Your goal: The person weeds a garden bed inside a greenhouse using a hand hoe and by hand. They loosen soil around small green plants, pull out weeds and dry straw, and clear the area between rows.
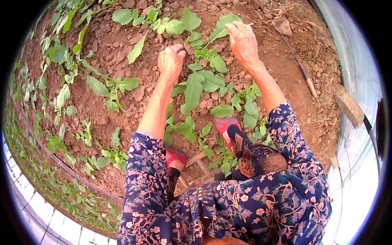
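Observation:
Low over the reddish, cloddy soil (134,50), my left hand (171,59) has its fingers curled together; whether anything is between them is hidden. Farther right, my right hand (242,38) pinches the edge of a broad green leaf (223,26) between thumb and fingers. That leaf's stalk slants down to a lobed-leaf plant (203,55) rooted between my two hands. Larger leaves (194,88) of plants spread below it, nearer my feet. Just left of and above my left hand, a single long leaf (137,50) hangs over the clods.
A thin metal rod tool with a wooden handle (310,86) lies on soil at right. Beyond it are a brick-like block (349,105) and plastic sheeting (356,55). More leafy plants (62,95) grow at left. My red shoes (176,156) stand among plants, beside a wooden frame (202,167).

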Motion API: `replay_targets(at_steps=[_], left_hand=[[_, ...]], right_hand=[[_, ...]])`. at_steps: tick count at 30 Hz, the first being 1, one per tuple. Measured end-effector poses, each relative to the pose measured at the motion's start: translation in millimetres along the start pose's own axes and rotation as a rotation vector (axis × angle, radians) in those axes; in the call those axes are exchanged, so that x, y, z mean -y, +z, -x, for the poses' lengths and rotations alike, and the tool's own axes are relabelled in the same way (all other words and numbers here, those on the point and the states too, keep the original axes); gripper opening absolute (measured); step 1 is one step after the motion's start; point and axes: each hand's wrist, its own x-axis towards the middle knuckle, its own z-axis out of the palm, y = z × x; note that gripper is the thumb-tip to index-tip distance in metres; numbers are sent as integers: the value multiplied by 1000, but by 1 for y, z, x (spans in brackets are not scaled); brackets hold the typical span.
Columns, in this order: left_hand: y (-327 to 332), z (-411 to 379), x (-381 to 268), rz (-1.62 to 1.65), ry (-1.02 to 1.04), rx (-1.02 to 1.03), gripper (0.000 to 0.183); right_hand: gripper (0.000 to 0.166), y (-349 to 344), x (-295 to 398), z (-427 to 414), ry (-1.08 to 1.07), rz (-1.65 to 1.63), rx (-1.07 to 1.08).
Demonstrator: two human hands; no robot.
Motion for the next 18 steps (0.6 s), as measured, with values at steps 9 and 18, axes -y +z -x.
replay_targets(at_steps=[9, 18], left_hand=[[-79, 77, 25, -57, 171, 179, 28], [-164, 177, 13, -129, 52, 390, 27]], right_hand=[[51, -86, -135, 70, 489, 498, 16], [24, -115, -179, 89, 424, 300, 196]])
